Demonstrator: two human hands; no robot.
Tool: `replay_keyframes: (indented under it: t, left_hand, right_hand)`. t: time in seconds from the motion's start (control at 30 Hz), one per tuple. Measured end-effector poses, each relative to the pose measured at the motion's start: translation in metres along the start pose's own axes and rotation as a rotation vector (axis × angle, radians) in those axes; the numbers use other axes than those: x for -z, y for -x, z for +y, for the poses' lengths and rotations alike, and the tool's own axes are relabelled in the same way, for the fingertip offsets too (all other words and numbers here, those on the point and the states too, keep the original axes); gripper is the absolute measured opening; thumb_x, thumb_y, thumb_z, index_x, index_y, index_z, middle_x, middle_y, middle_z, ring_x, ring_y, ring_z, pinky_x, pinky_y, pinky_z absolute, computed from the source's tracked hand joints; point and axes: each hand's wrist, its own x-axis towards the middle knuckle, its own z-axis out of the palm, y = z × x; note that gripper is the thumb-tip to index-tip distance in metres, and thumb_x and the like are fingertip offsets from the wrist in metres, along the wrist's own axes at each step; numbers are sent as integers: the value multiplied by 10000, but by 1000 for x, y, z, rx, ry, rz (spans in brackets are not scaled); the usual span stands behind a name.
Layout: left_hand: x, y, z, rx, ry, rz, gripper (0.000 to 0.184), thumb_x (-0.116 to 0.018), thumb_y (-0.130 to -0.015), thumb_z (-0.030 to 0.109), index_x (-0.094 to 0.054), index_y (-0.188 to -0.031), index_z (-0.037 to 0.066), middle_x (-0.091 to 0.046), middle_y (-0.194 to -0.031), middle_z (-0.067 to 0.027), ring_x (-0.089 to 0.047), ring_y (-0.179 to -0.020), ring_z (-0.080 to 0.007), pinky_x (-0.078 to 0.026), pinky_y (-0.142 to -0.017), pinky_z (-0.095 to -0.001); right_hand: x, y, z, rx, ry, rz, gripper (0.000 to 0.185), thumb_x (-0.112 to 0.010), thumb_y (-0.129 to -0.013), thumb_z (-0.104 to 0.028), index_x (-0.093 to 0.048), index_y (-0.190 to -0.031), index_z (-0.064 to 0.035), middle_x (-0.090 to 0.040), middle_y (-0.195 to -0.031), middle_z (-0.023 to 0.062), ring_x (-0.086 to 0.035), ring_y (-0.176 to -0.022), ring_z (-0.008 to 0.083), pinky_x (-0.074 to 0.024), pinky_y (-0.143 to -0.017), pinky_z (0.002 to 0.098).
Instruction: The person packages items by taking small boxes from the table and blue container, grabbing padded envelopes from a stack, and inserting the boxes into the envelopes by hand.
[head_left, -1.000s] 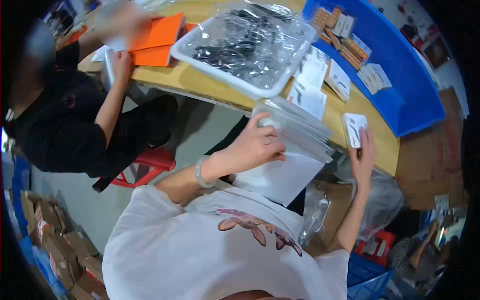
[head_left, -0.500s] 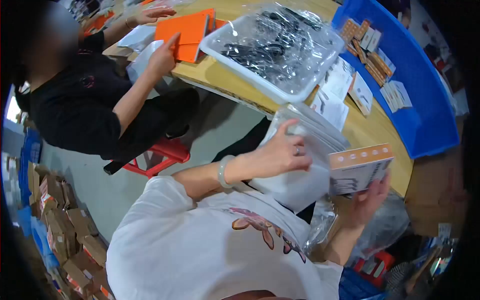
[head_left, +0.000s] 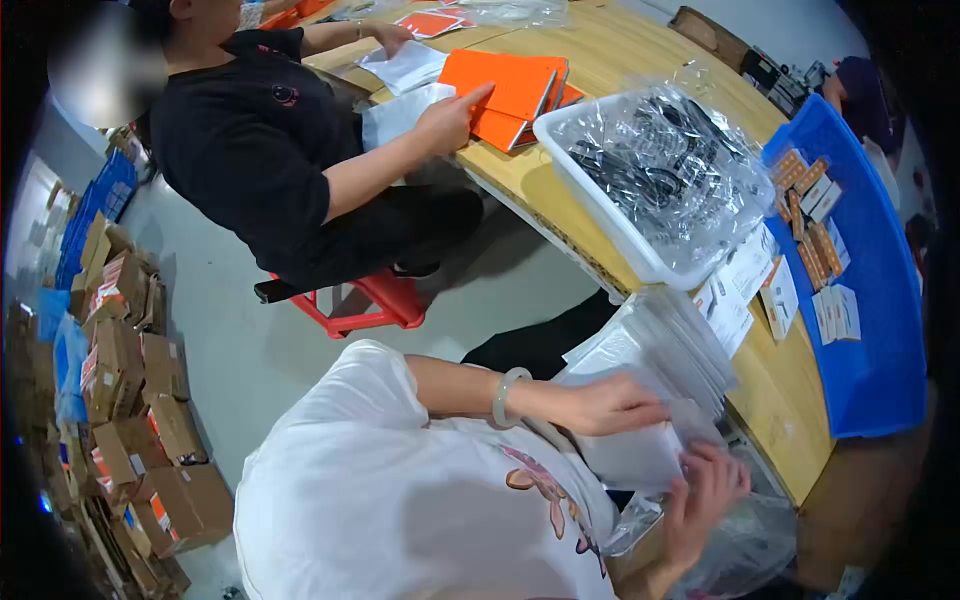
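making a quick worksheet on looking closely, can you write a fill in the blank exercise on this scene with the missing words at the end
1. Of the person's left hand and right hand, the ____ one has a pale bangle at its wrist.
2. The tray of bagged black items is ____ in colour.
3. The bin holding small boxes is ____ in colour.
4. The co-worker's stool is ____ in colour.

Missing words: left; white; blue; red
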Motion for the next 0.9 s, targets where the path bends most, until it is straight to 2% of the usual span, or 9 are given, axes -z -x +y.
replay_keyframes:
  t: [0.07,0.1,0.23,0.3,0.47,0.53,0.6,0.67,0.9]
  left_hand:
    - [-12,1,-16,-117,15,-49,138,-551,-934,67,-607,-828,-2,-451,-594,-27,-364,-533,-131,-348,-501,-285]
    - [-9,3,-4,48,131,-109,153,-547,-940,75,-606,-818,3,-471,-613,-13,-368,-543,-129,-361,-512,-280]
    - [-15,0,8,146,26,65,42,-573,-922,71,-574,-945,36,-546,-664,-11,-442,-558,-114,-369,-509,-276]
    - [-20,-2,9,49,-55,67,157,-608,-893,55,-514,-1019,49,-571,-703,-40,-477,-553,-129,-384,-502,-302]
    - [-19,0,16,-82,-207,-78,136,-626,-881,57,-524,-969,42,-545,-677,-38,-435,-530,-145,-362,-494,-289]
    - [-11,-1,3,-12,-230,-58,117,-624,-883,69,-534,-952,40,-522,-655,-28,-390,-518,-142,-331,-481,-284]
    - [-3,-6,-16,5,-256,38,90,-610,-898,90,-541,-930,42,-504,-658,-15,-354,-526,-129,-312,-488,-274]
    - [4,-12,-22,33,-174,27,88,-602,-906,98,-532,-914,45,-503,-671,-12,-357,-542,-126,-319,-498,-273]
    - [27,-26,-17,148,-172,-189,127,-591,-903,99,-600,-1017,44,-594,-780,-8,-380,-588,-121,-330,-520,-269]
  right_hand:
    - [0,0,-12,66,166,-246,280,-684,-798,-290,-601,-923,-53,-585,-961,54,-498,-866,237,-318,-939,437]
    - [-5,0,-15,21,96,-356,283,-692,-797,-314,-618,-897,-60,-605,-958,43,-508,-868,238,-303,-950,457]
    - [-15,-9,-3,-100,-231,98,339,-735,-778,-191,-641,-1064,-36,-636,-1009,65,-560,-838,234,-421,-813,354]
    - [-28,-31,-9,-73,-293,309,349,-741,-745,-53,-639,-1077,-23,-641,-971,79,-563,-793,219,-464,-683,302]
    - [-47,-33,2,17,-265,504,170,-665,-838,-63,-628,-1000,-32,-637,-874,83,-565,-760,212,-469,-715,298]
    - [-39,-14,17,-340,-910,824,101,-527,-962,-127,-588,-912,-64,-598,-738,58,-536,-643,166,-446,-626,243]
    - [-31,45,72,-220,-1784,831,233,-409,-1026,-185,-551,-866,-94,-537,-640,18,-462,-529,110,-383,-526,194]
    - [-40,67,91,-276,-1673,872,173,-436,-1013,-179,-560,-919,-104,-496,-605,-24,-390,-481,68,-299,-463,175]
    - [-58,73,79,-776,-952,435,207,-553,-902,-70,-645,-1079,-15,-648,-928,86,-557,-821,149,-439,-727,242]
